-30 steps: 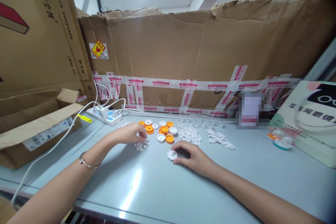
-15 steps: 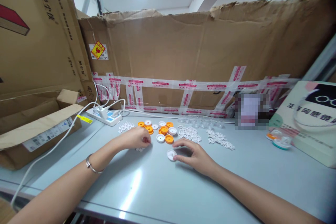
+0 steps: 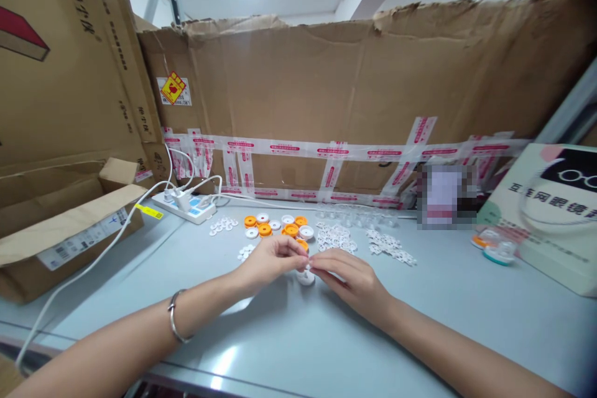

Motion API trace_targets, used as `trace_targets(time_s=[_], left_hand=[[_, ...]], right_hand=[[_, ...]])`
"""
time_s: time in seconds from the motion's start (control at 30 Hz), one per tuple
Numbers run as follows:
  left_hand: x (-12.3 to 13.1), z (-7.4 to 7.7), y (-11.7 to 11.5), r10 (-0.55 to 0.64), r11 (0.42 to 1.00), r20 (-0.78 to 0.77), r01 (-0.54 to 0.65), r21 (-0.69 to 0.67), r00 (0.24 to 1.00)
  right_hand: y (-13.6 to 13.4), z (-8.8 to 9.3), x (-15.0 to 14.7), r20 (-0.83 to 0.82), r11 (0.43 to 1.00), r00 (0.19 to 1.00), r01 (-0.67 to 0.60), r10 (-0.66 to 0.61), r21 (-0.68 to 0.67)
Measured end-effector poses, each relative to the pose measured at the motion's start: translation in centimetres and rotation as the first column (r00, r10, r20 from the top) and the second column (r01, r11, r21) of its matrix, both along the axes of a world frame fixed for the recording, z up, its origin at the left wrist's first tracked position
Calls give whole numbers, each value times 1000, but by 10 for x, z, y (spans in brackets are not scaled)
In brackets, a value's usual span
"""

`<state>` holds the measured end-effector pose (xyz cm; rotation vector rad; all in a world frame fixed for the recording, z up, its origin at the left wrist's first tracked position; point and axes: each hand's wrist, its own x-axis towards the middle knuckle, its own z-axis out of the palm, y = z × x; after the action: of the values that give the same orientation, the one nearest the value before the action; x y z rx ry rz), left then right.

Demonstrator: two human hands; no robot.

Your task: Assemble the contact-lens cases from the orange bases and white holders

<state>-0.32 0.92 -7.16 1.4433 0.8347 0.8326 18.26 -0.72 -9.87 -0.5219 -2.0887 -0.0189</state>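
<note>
My left hand (image 3: pixel 273 261) and my right hand (image 3: pixel 347 273) meet fingertip to fingertip over a white round cap (image 3: pixel 306 277) on the grey table (image 3: pixel 289 329). Both pinch together around something small and white that I cannot make out. Just beyond them lies a cluster of orange and white caps (image 3: pixel 280 227). A small heap of tiny white discs (image 3: pixel 245 252) lies left of my left hand. More white disc pieces (image 3: pixel 336 237) and another patch of them (image 3: pixel 390 245) lie beyond my right hand.
A white power strip (image 3: pixel 186 205) with cables sits at the back left beside an open cardboard box (image 3: pixel 60 230). A taped cardboard wall (image 3: pixel 354 99) closes the back. A printed box (image 3: pixel 545 211) and two round lens cases (image 3: pixel 494 245) stand at the right.
My left hand left the heap of tiny discs and moved right to the white cap. My right hand lifted its fingers to meet it, and both hands now pinch together.
</note>
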Motion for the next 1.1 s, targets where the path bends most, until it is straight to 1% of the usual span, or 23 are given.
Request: trace_targets(time_s=[0.07,0.17,0.23,0.27,0.3,0.33,0.37,0.43,0.47,0.5,0.6,0.67,0.87,1.1], left_hand=[[2,-3,-2,16,999,37,-14,-46,999],[1,-4,-1,-3,999,48,5,-52,999],[-1,-4,1,-34,999,25,35,-38,999],[-2,-4,2,-44,999,-13,44,-14,999],[-3,-4,3,-49,998,-78,52,36,996],[-5,-4,3,-41,991,-169,62,119,985],[-6,-4,4,-19,971,-271,82,224,962],[-10,-4,5,45,891,-459,172,420,888],[-11,-4,5,75,850,-526,221,478,847],[-12,-4,6,96,821,-576,263,507,812],[-12,-5,6,99,786,-661,349,510,743],[-11,-6,7,89,770,-681,384,510,727],[-10,-7,8,88,740,-692,418,527,716],[-11,-12,11,77,746,-683,412,524,727]], right_hand=[[-1,1,2,32,999,999,0,-1,38],[-1,3,6,128,998,992,-18,11,54],[0,2,8,178,999,984,-13,5,45],[0,1,9,187,999,982,-1,-5,35],[1,0,10,193,1000,981,15,-18,17],[3,-2,10,197,999,980,32,-29,-9],[4,-3,10,204,998,978,48,-38,-41],[6,-5,10,227,991,973,75,-48,-112],[7,-6,10,242,986,969,86,-49,-145],[8,-7,10,256,981,966,93,-47,-170],[10,-10,9,287,976,957,92,-32,-199],[11,-11,9,301,977,953,82,-19,-197],[13,-15,8,301,975,954,68,-1,-213],[13,-14,8,291,963,956,44,36,-265]])
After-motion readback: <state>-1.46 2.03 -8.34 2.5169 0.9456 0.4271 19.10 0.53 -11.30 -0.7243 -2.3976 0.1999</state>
